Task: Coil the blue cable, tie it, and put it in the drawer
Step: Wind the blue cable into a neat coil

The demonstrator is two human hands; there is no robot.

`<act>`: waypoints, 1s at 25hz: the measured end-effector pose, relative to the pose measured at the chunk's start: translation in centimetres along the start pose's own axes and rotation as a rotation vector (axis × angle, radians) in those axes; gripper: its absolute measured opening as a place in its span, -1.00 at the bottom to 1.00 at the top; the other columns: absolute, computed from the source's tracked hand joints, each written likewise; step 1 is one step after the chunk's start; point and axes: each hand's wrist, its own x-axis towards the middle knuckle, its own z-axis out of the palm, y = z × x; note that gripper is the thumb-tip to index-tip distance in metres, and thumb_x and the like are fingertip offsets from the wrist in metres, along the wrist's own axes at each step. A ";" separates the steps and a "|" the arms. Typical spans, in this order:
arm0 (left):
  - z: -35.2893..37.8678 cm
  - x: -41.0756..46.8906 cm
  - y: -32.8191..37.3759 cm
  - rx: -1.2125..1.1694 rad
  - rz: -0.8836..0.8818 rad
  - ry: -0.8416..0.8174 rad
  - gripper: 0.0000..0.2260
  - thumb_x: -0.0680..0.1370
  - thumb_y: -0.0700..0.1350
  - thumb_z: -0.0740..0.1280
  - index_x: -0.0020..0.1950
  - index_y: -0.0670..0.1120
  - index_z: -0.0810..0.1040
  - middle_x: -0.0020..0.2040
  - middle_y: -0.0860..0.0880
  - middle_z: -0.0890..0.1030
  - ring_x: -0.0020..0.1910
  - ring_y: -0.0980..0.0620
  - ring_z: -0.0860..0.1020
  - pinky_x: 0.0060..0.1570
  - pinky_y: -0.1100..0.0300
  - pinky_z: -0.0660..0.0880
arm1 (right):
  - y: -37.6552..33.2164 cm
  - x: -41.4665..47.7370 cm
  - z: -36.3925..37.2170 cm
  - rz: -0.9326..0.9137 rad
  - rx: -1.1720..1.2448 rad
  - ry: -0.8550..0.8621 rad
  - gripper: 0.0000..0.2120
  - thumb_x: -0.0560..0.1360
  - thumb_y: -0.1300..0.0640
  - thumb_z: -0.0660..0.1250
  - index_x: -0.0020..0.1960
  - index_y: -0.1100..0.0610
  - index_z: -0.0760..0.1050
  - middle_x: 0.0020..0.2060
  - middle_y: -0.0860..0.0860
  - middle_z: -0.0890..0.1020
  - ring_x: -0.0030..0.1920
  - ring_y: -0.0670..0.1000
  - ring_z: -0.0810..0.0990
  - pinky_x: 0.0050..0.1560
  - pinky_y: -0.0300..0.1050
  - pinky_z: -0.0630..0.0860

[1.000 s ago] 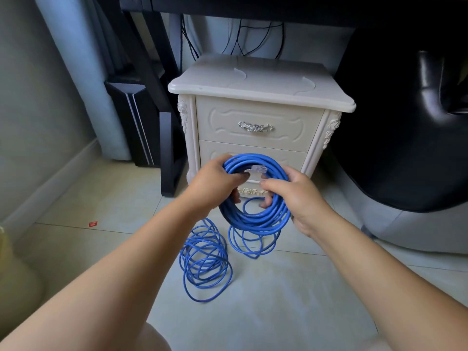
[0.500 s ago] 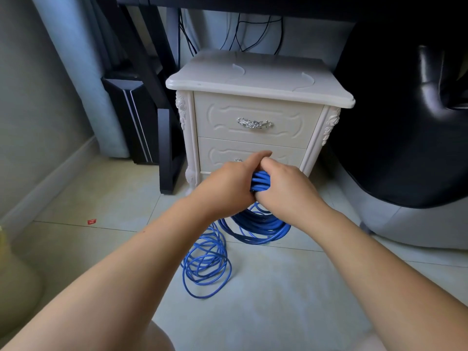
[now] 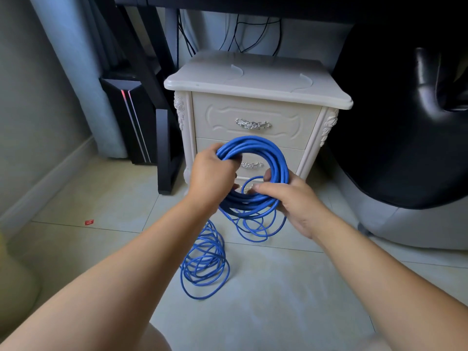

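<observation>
The blue cable [image 3: 274,158] forms a thick round coil held upright in front of the white nightstand [image 3: 255,79]. My left hand [image 3: 211,173] grips the coil's upper left side. My right hand [image 3: 286,198] holds its lower right part, thumb and fingers pinching the strands. Loose loops hang below the coil, and more slack lies in a heap on the floor [image 3: 205,264]. Both drawers are closed; the upper drawer [image 3: 217,122] has a silver handle, and the lower drawer is partly hidden behind the coil.
A black computer tower [image 3: 126,117] and a black desk leg [image 3: 164,150] stand left of the nightstand. A large black chair [image 3: 405,122] fills the right side. Dark wires hang behind the nightstand. A small red scrap [image 3: 89,222] lies on the tiled floor.
Half a second ago my hands were pressed together over the bunched cable. They have since moved apart, and the coil is raised and spread into a round ring again.
</observation>
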 end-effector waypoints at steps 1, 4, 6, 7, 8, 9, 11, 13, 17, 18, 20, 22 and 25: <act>0.3 -0.4 0.0 -0.098 -0.060 0.030 -0.97 0.56 -0.19 0.34 -0.08 -0.11 0.55 -0.39 -0.03 0.43 -0.43 0.03 0.40 -0.39 0.15 0.59 | 0.5 0.1 0.5 -0.002 0.083 0.045 -0.75 0.32 0.20 0.51 -0.14 0.07 0.45 -0.30 0.01 0.63 -0.11 0.09 0.62 0.13 0.14 0.50; 0.9 -1.0 -0.7 -0.270 -0.199 0.062 -0.94 0.57 -0.17 0.34 -0.07 -0.13 0.50 -0.39 -0.04 0.43 -0.46 0.05 0.41 -0.30 0.10 0.59 | 1.0 0.2 1.5 -0.035 0.184 0.139 -0.82 0.42 0.23 0.46 -0.11 0.12 0.45 -0.41 0.01 0.62 -0.22 0.08 0.62 0.16 0.18 0.50; 0.8 -0.9 -1.0 -0.293 -0.281 -0.059 -0.94 0.56 -0.15 0.37 -0.09 -0.10 0.52 -0.42 -0.02 0.50 -0.45 0.05 0.48 -0.11 0.00 0.60 | 0.5 0.3 1.2 -0.069 0.099 0.240 -0.84 0.50 0.29 0.38 -0.16 0.12 0.42 -0.51 -0.02 0.54 -0.32 0.06 0.58 0.02 0.09 0.53; 0.6 -0.8 -1.0 -0.252 -0.307 -0.152 -0.94 0.55 -0.13 0.39 -0.09 -0.08 0.55 -0.39 -0.01 0.56 -0.39 0.03 0.54 -0.05 0.00 0.57 | 0.2 0.4 0.8 -0.084 0.047 0.287 -0.83 0.50 0.30 0.36 -0.18 0.12 0.42 -0.53 -0.03 0.51 -0.36 0.05 0.56 -0.06 0.04 0.53; 0.3 -0.8 -0.9 -0.192 -0.318 -0.241 -0.93 0.53 -0.10 0.42 -0.06 -0.08 0.57 -0.32 -0.01 0.62 -0.31 0.02 0.59 -0.03 0.02 0.56 | -0.2 0.5 0.4 -0.096 0.008 0.313 -0.82 0.50 0.32 0.33 -0.19 0.11 0.41 -0.54 -0.03 0.48 -0.41 0.02 0.53 -0.13 0.01 0.52; 0.0 -0.7 -0.8 -0.138 -0.307 -0.304 -0.86 0.51 -0.08 0.45 0.01 -0.09 0.59 -0.23 -0.04 0.65 -0.23 0.02 0.61 -0.03 0.06 0.56 | -0.6 0.6 0.0 -0.100 -0.031 0.323 -0.81 0.49 0.35 0.31 -0.19 0.11 0.41 -0.54 -0.03 0.46 -0.47 -0.02 0.50 -0.19 -0.01 0.51; -0.5 -0.5 -0.6 -0.089 -0.211 -0.336 -0.67 0.46 -0.11 0.49 0.20 -0.06 0.55 -0.07 -0.06 0.66 -0.15 0.00 0.61 -0.11 0.16 0.56 | -1.1 0.8 -0.6 -0.089 -0.169 0.307 -0.80 0.48 0.36 0.27 -0.20 0.09 0.42 -0.52 0.00 0.44 -0.50 -0.01 0.45 -0.26 -0.02 0.52; -0.9 -0.6 -0.2 -0.012 -0.020 -0.363 -0.49 0.45 -0.20 0.50 0.35 0.03 0.47 0.09 0.02 0.63 -0.10 0.12 0.63 -0.14 0.35 0.54 | -1.5 0.8 -1.0 -0.079 -0.340 0.251 -0.79 0.46 0.36 0.26 -0.21 0.07 0.44 -0.48 0.03 0.45 -0.49 0.03 0.45 -0.30 0.01 0.54; -1.2 -0.8 0.5 0.291 0.291 -0.455 -0.34 0.42 -0.27 0.48 0.44 0.11 0.38 0.29 0.09 0.51 0.18 0.30 0.51 0.03 0.58 0.37 | -2.1 1.0 -1.7 -0.127 -0.752 0.152 -0.85 0.40 0.27 0.27 -0.23 0.03 0.44 -0.41 0.00 0.52 -0.36 0.17 0.58 -0.25 0.08 0.57; -1.2 -0.9 0.5 0.306 0.314 -0.478 -0.32 0.41 -0.29 0.46 0.45 0.13 0.37 0.31 0.08 0.50 0.24 0.25 0.48 0.09 0.56 0.37 | -2.4 0.9 -1.6 -0.143 -0.880 0.129 -0.87 0.39 0.24 0.27 -0.24 0.02 0.41 -0.39 -0.02 0.53 -0.29 0.18 0.59 -0.27 0.02 0.53; -1.0 -1.1 0.4 0.389 0.356 -0.516 -0.29 0.39 -0.30 0.42 0.47 0.14 0.34 0.28 0.09 0.51 0.23 0.22 0.48 0.11 0.52 0.37 | -2.8 0.5 -1.2 -0.188 -1.070 0.067 -0.87 0.38 0.20 0.28 -0.24 0.00 0.37 -0.34 -0.06 0.53 -0.23 0.12 0.55 -0.34 -0.09 0.40; -0.8 -1.1 0.2 0.529 0.368 -0.516 -0.34 0.40 -0.28 0.39 0.44 0.12 0.37 0.11 0.10 0.60 0.00 0.21 0.55 -0.05 0.54 0.39 | -3.0 0.0 -0.6 -0.226 -1.090 -0.017 -0.85 0.37 0.18 0.30 -0.23 -0.05 0.38 -0.32 -0.08 0.56 -0.23 0.06 0.54 -0.34 -0.13 0.37; -0.6 -1.1 0.0 0.505 0.239 -0.457 -0.70 0.46 -0.29 0.30 0.12 -0.01 0.58 -0.22 -0.01 0.64 -0.25 0.02 0.64 -0.22 0.26 0.55 | -3.1 -0.5 -0.2 -0.260 -0.993 -0.024 -0.89 0.35 0.16 0.35 -0.26 0.00 0.43 -0.38 -0.06 0.55 -0.32 0.01 0.52 -0.33 -0.12 0.40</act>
